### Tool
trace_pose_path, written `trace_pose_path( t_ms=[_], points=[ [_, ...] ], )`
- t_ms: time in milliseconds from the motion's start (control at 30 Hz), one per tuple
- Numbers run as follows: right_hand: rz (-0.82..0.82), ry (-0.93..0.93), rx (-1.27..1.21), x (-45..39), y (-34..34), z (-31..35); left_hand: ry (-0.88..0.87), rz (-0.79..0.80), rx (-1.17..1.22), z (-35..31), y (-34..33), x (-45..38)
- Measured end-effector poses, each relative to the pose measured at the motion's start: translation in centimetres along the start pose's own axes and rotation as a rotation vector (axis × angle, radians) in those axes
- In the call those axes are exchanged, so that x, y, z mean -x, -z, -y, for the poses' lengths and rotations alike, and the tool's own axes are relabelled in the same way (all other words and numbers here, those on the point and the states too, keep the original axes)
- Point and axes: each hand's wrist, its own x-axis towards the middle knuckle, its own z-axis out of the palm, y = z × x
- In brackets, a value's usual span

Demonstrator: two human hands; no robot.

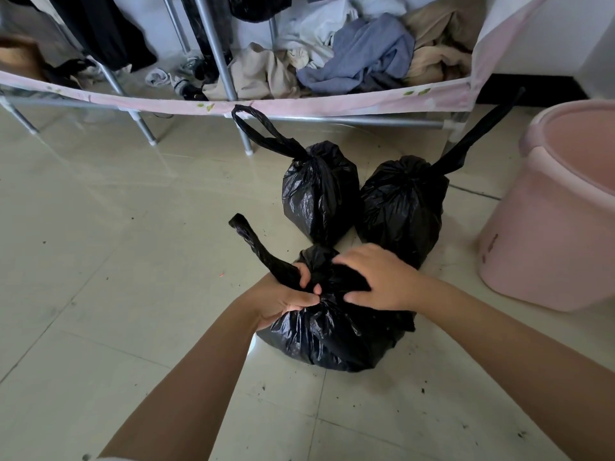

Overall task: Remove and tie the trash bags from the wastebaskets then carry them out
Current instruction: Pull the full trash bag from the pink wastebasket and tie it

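Observation:
Three black trash bags sit on the tiled floor. The nearest bag (336, 331) lies between my hands. My left hand (283, 296) grips its gathered neck, and one twisted handle strip sticks up to the left. My right hand (379, 277) rests on top of the neck with its fingers curled over the plastic. Behind it stand two tied bags, the left one (317, 194) with a looped handle, the right one (402, 201) with a long strip pointing up right.
A pink plastic wastebasket (549, 227) stands at the right. A fabric wardrobe rack (233, 104) on metal legs, piled with clothes, spans the back. Dark crumbs are scattered on the floor near me.

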Motion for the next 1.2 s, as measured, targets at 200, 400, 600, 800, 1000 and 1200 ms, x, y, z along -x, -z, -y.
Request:
trace_pose_path(
  t_ms=[200,400,600,800,1000,1200],
  points=[
    [0.007,-0.007,0.002,-0.5,-1.3,1.9,-0.236,-0.574,-0.217,0.4,-1.3,-0.9],
    [-0.055,0.023,-0.01,-0.5,-2.2,3.4,-0.131,-0.789,-0.662,1.5,-1.7,-2.1],
    [-0.046,-0.049,-0.055,-0.2,-2.4,1.4,-0.087,-0.442,0.398,-0.2,-2.1,-0.8],
    [0.021,-0.087,-0.056,-0.1,-3.1,1.7,-0.14,-0.313,0.553,0.4,-2.7,-1.0],
    [0.214,-0.03,-0.16,0.6,-1.3,0.7,-0.203,-0.329,-0.008,2.4,-1.4,-0.5],
    [-0.059,-0.07,-0.241,-1.6,1.5,1.0,-0.29,-0.383,-0.717,3.2,0.0,1.1]
  ],
)
